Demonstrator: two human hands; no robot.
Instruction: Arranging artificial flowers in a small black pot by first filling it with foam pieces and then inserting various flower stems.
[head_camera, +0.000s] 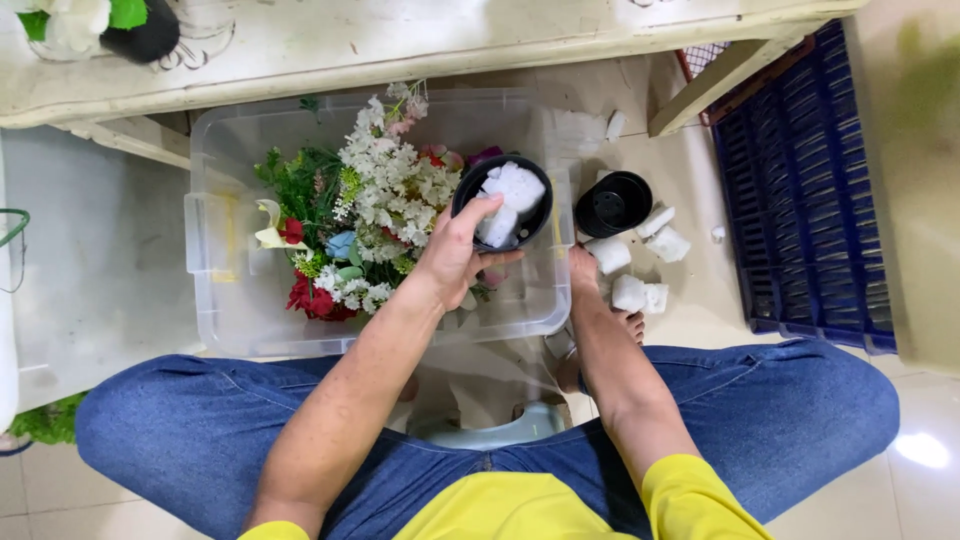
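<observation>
While a small black pot (502, 205) is held over the right end of a clear plastic bin (215, 270), white foam chunks (512, 190) are seen packed inside it. The pot is gripped by the left hand (455, 255): thumb hooked over the near rim and touching the foam, remaining fingers (500, 258) curled under and around the pot's near side, closed on it.

Artificial flowers (385, 195) are piled in the bin's left and middle part: white sprays, red blooms, green foliage, one pale blue flower. The pot is just beside the white sprays, touching or nearly so; which cannot be told.

The right hand (585, 275) is extended down to the tiled floor (690, 180) at the bin's right edge. Its fingers are mostly hidden behind the bin wall and wrist, so their opening cannot be told. Loose white foam pieces (640, 293) are scattered just beside that hand, with more (668, 243) a little farther out. A second black pot (612, 203), empty, is set on the floor near them, right of the bin.

A dark blue plastic crate (800, 180) is stood at the far right, well apart from the hands. A worn white surface (400, 40) spans the top, its edge above the bin. Blue jeans and yellow sleeves are visible at the bottom, legs spread either side of the bin.
</observation>
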